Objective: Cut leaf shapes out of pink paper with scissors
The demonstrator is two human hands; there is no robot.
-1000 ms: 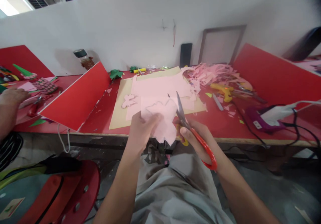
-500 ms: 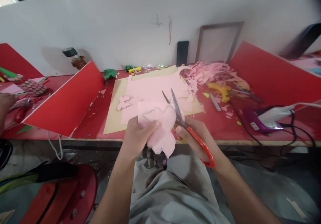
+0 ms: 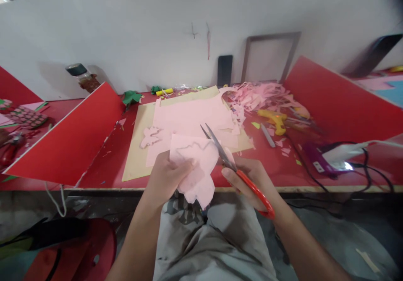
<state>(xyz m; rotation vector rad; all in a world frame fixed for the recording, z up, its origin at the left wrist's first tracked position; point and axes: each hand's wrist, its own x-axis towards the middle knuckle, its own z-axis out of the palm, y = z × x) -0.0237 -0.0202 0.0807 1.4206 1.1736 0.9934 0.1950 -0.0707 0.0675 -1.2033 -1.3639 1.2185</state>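
My left hand (image 3: 165,176) pinches a pink paper (image 3: 198,174) with a drawn wavy outline, its lower edge cut in a scalloped shape. Red-handled scissors (image 3: 253,190) are in my right hand (image 3: 248,178), their blades slightly apart and pointing up-left at the paper's right edge. Both hands are above the table's front edge. Behind them, pink sheets (image 3: 192,115) lie on a cream board (image 3: 134,159). A small cut-out pink shape (image 3: 150,137) rests at their left side.
Red panels (image 3: 72,136) stand left and right (image 3: 343,100). Pink scraps (image 3: 258,96), a yellow glue gun (image 3: 275,119), a cutter (image 3: 268,136) and a purple power strip (image 3: 321,159) with cables lie right. A jar (image 3: 83,77) is back left. Another person's hand (image 3: 3,137) shows far left.
The scissor blades have come closer together at the paper's right edge. The view has shifted slightly, so the table sits lower in it. Both hands keep their holds.
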